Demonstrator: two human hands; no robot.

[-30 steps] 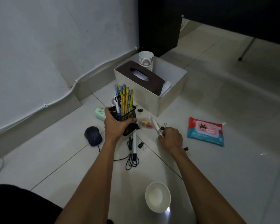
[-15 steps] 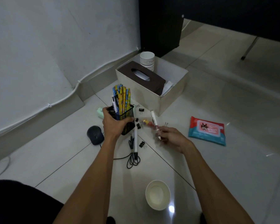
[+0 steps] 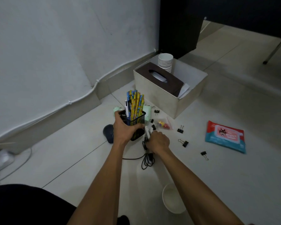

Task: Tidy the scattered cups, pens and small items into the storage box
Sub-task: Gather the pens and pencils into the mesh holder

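Nearest is a white paper cup [image 3: 173,200] upright on the floor, then a coiled black cable [image 3: 147,159]. Just past it the right hand [image 3: 158,141] has its fingers curled round white pens [image 3: 147,132], right next to the black mesh pen holder [image 3: 137,122], which the left hand [image 3: 125,129] is gripping. Binder clips [image 3: 183,142] and a wipes pack [image 3: 225,136] lie off to the right. Furthest back, the storage box [image 3: 170,98] holds a brown tissue box [image 3: 167,79] and a cup stack [image 3: 165,62].

Both your bare arms stretched forward and down, close together: your left hand [image 3: 126,129] gripped a pen holder [image 3: 137,120], while your right hand [image 3: 158,141], knuckles up, curled round a white pen [image 3: 146,131].
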